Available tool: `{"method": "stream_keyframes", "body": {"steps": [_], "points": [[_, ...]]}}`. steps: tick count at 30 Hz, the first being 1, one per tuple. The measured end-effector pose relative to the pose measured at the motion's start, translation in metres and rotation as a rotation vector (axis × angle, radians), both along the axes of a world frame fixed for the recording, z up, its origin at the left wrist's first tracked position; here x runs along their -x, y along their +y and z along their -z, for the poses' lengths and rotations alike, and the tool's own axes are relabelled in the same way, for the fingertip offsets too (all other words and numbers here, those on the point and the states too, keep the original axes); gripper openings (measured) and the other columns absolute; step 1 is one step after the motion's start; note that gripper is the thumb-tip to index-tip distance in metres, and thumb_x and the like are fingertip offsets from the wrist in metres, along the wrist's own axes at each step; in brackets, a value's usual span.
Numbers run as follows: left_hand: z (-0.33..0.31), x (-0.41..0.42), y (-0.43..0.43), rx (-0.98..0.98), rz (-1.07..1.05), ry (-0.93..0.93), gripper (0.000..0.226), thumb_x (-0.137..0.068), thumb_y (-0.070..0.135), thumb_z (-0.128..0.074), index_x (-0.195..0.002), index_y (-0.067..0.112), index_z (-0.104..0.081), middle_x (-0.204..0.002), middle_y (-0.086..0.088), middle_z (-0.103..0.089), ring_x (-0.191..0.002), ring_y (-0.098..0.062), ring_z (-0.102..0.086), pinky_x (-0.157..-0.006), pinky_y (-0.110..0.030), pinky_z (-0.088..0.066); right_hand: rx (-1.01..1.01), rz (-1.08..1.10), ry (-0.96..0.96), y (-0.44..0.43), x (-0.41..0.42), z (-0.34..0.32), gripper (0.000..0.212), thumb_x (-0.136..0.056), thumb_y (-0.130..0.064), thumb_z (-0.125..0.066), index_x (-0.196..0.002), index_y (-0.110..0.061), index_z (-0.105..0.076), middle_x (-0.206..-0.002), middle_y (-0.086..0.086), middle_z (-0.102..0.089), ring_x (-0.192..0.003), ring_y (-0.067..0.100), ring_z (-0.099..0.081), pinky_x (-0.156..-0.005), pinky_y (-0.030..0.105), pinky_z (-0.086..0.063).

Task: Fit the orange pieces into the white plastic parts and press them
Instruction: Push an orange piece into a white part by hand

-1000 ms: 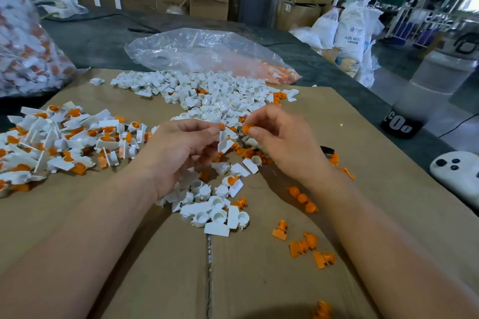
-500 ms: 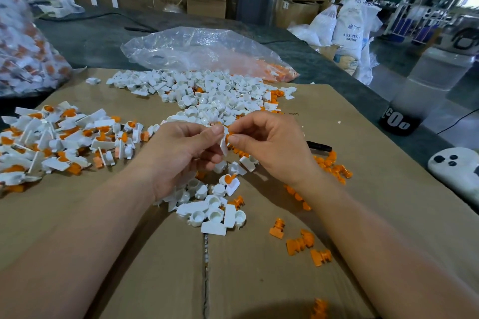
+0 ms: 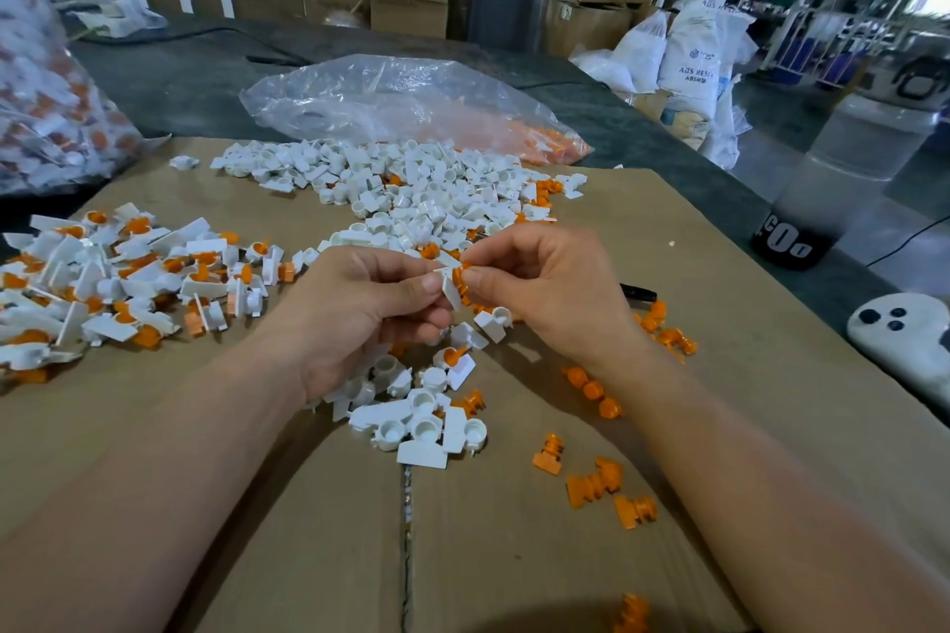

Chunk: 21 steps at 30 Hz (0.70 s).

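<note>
White part [image 3: 451, 290] is held up between both hands, just above the cardboard [image 3: 267, 529]. Its flat tab hangs down, so the long axis is roughly vertical. Orange piece [image 3: 464, 272] touches its upper right side at the cup end; how deep it sits, cannot tell.

Left hand [image 3: 370, 308] pinches the white part from the left with thumb and forefinger, other fingers curled. Right hand [image 3: 545, 293] pinches the orange piece from the right and is the nearer hand to it.

Likely next: squeeze the hands together along a left-right line. Nothing stands between them.

- Just below the white part: small cluster of empties [image 3: 421, 419].
- Beyond it: white heap [image 3: 411, 190], then bag [image 3: 411, 108].
- Far left: finished pile [image 3: 118, 272].
- Lower right: loose orange bits [image 3: 601, 483].
- Right: pen [image 3: 637, 294].
</note>
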<state>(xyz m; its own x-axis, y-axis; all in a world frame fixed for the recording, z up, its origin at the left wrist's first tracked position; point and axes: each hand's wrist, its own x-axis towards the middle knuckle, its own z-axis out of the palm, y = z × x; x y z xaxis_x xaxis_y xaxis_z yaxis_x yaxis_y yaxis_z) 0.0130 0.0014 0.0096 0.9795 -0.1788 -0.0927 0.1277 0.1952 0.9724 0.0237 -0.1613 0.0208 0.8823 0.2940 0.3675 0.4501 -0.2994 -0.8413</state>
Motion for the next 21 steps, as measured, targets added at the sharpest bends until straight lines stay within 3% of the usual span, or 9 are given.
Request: {"method": "stream_keyframes", "body": {"steps": [13,21], "points": [[0.0013,0.0022,0.0017,-0.002,-0.003,-0.001,0.02,-0.062,0.011,-0.062,-0.075,-0.003,-0.066,-0.057,-0.01,-0.065,-0.049,-0.012,-0.062,-0.045,-0.016,-0.05,0.021,0.04,-0.111,0.0037,0.0034,0.0048,0.029,-0.078,-0.004,-0.07,-0.072,-0.031,-0.061,-0.065,-0.016,-0.062,-0.057,-0.001,-0.063,-0.061,0.017,-0.053],[0.0,0.0028,0.0024,0.039,0.021,0.007,0.013,-0.064,0.01,-0.06,-0.064,0.003,-0.071,-0.059,-0.012,-0.066,-0.05,-0.013,-0.064,-0.045,-0.016,-0.051,-0.005,0.032,-0.082,0.0054,0.0043,0.0057,0.027,-0.079,-0.003,-0.069,-0.072,-0.028,-0.062,-0.069,-0.012,-0.063,-0.061,0.002,-0.064,-0.064,0.021,-0.055]]}}
